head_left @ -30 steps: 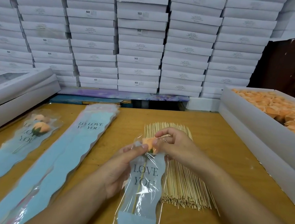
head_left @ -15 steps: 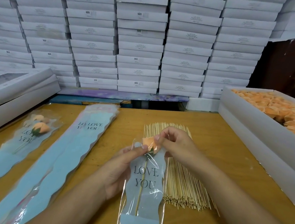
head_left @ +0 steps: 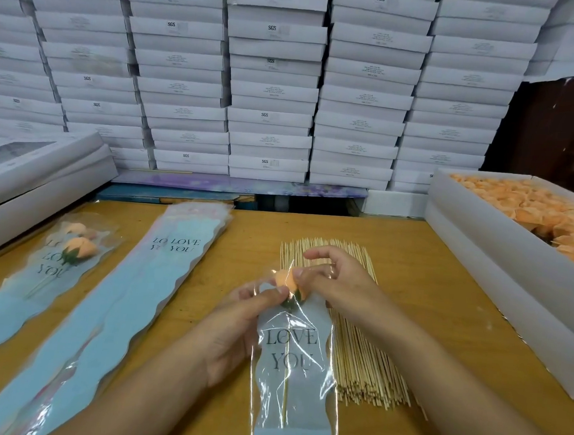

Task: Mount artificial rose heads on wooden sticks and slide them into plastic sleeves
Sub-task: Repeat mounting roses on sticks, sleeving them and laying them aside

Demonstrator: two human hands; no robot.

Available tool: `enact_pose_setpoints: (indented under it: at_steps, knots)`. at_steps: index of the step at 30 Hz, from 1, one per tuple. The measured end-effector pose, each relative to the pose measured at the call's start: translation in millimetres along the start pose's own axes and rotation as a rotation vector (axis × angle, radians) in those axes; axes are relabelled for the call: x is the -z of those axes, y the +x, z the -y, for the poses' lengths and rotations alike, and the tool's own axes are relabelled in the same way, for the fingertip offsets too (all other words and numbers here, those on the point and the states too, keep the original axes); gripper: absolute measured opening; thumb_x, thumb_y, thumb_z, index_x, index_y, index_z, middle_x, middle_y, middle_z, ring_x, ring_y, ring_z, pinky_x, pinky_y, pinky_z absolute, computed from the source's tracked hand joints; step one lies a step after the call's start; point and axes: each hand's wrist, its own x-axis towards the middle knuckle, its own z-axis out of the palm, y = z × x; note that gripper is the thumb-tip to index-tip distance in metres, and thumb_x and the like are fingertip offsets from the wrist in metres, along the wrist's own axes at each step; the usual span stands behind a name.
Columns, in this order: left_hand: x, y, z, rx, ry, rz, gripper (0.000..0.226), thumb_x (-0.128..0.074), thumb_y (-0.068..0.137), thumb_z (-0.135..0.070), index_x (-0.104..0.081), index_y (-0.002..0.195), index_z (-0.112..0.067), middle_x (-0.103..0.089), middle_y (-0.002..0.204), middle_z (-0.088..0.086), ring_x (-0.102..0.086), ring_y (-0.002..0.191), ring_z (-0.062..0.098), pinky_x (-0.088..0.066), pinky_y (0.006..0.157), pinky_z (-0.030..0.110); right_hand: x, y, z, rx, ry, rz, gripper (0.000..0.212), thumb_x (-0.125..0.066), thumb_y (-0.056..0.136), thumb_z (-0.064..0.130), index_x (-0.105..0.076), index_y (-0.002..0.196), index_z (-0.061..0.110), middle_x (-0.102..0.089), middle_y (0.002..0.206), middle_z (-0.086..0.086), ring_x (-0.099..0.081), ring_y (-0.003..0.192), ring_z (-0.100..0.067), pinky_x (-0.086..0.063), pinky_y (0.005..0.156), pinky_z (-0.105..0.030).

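**Beside the stick pile: soft rose going into a crinkly bag**

Just left of the stick pile (head_left: 345, 328), held up off the table (head_left: 444, 291): one orange rose head (head_left: 287, 279) on a thin wooden stick (head_left: 286, 389), already most of the way inside a clear plastic sleeve (head_left: 296, 365) with "LOVE YOU" on it.

Left hand (head_left: 235, 330): fingers curled round the sleeve's left edge, thumb pressed on top just under the rose. Right hand (head_left: 338, 283): thumb and one finger pinching the top of the sleeve by the rose, other fingers lifted and loose.

Probably very light, all of it. Soft petals, easy to squash, so best not squeezed hard. Thin stick, likely easy to snap if bent. Slippery, floppy plastic; best held by the edges near the open top. Safest hold on the rose: the green bit (head_left: 292, 302) under the petals.

Far left of the stick pile: finished roses in sleeves (head_left: 66, 258), and a stack of empty sleeves (head_left: 157, 275). Right of the pile: a white box (head_left: 501, 268) full of orange rose heads.
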Motion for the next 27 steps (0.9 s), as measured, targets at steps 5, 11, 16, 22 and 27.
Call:
enact_pose_setpoints:
  at_steps: [5,11,16,22,27]
  knots:
    - [-0.3,-0.6,0.2,0.035,-0.036,0.037,0.017,-0.08,0.079,-0.018,-0.079,0.096,-0.018,-0.076,0.107,0.017,-0.075,0.091,0.029,-0.061,0.073,0.039,-2.6,0.7,3.9,0.032,0.028,-0.059,0.013,-0.077,0.086,0.028,-0.072,0.098,0.028,-0.074,0.097,0.003,-0.07,0.092,-0.014,-0.054,0.081,-0.028]
    - [-1.5,-0.3,-1.4,0.109,-0.041,0.02,0.032,-0.068,0.09,-0.029,-0.072,0.109,-0.004,-0.073,0.111,0.023,-0.075,0.088,0.03,-0.062,0.073,0.038,0.1,5.1,4.9,0.013,0.076,-0.212,0.009,-0.075,0.088,0.029,-0.073,0.09,0.021,-0.074,0.093,0.003,-0.07,0.089,-0.013,-0.056,0.081,-0.028]
    - [-2.2,1.0,-2.4,0.085,0.006,-0.022,0.044,-0.063,0.093,-0.027,-0.062,0.125,0.003,-0.07,0.115,0.027,-0.07,0.095,0.034,-0.062,0.08,0.04,3.3,5.1,6.0,-0.024,0.05,-0.139,0.021,-0.068,0.091,0.042,-0.076,0.087,0.023,-0.075,0.085,0.013,-0.069,0.077,0.002,-0.048,0.073,-0.021]
    - [-5.3,-2.0,-4.2,0.084,0.057,-0.046,0.036,-0.058,0.099,-0.027,-0.063,0.123,-0.001,-0.074,0.102,0.023,-0.073,0.079,0.027,-0.059,0.064,0.033,4.5,3.9,9.1,-0.108,-0.024,-0.022,0.049,-0.057,0.091,0.06,-0.079,0.079,0.017,-0.074,0.102,0.012,-0.061,0.103,-0.002,-0.038,0.1,-0.038]
    - [-7.2,0.1,-3.1,0.042,0.06,-0.073,0.04,-0.054,0.101,-0.026,-0.06,0.13,0.001,-0.069,0.119,0.027,-0.066,0.102,0.036,-0.054,0.091,0.043,4.8,0.5,11.0,-0.105,-0.085,0.042,0.055,-0.052,0.086,0.07,-0.08,0.075,0.024,-0.069,0.121,0.011,-0.059,0.11,-0.005,-0.037,0.105,-0.037]
